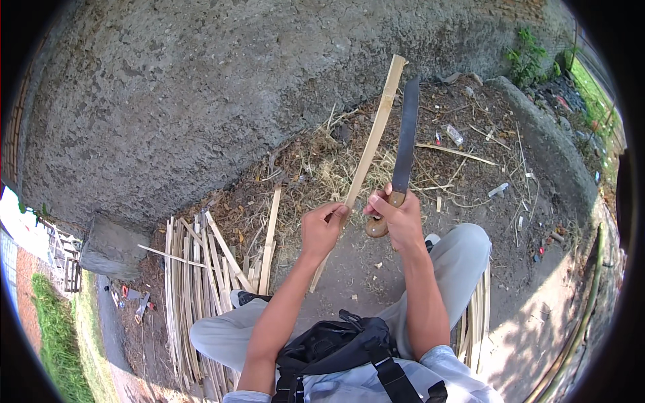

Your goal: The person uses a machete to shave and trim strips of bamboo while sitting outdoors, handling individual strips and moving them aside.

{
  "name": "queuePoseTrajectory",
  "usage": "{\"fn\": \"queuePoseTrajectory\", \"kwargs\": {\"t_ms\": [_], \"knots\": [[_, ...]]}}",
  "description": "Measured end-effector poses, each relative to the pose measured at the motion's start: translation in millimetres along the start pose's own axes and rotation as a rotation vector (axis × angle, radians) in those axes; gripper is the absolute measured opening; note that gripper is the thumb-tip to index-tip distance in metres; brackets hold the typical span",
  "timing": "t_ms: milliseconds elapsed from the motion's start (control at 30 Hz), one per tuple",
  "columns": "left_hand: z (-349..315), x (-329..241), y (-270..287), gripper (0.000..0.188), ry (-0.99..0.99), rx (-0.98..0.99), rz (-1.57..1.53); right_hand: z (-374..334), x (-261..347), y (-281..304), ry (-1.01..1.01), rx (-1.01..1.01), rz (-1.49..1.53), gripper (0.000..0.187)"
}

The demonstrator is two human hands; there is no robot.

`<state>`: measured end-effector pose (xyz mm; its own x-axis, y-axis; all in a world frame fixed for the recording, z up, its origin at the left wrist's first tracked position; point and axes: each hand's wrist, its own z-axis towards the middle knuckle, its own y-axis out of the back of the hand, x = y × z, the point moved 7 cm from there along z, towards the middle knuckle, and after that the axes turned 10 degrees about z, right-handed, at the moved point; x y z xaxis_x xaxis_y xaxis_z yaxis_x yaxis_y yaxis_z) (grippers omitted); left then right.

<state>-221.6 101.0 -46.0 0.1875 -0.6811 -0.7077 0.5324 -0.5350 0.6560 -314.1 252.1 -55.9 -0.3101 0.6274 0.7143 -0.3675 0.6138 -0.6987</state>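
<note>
My left hand (322,228) grips a long pale bamboo strip (376,131) near its middle; the strip rises up and to the right toward the grey wall. My right hand (398,218) holds a machete by its wooden handle (379,221), thumb side toward the strip. Its dark blade (406,138) points upward, running almost parallel to the strip just right of it. Both hands are close together over bare ground in front of my knees.
A pile of split bamboo strips (198,282) lies on the ground at my left, more strips (476,322) at my right. Shavings and litter (463,174) cover the dirt ahead. A rough concrete wall (201,87) stands behind. A black bag (336,346) hangs at my chest.
</note>
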Motion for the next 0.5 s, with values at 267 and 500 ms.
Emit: {"fn": "queuePoseTrajectory", "kwargs": {"t_ms": [267,500], "knots": [[-1.6,6.9,8.6,0.018,0.031,-0.042,0.019,-9.1,-18.4,-11.7,-0.161,0.056,0.035,0.023],[1.4,24.5,28.6,0.020,0.044,-0.155,-0.035,-22.4,-34.4,-26.4,-0.299,0.158,-0.013,0.023]]}}
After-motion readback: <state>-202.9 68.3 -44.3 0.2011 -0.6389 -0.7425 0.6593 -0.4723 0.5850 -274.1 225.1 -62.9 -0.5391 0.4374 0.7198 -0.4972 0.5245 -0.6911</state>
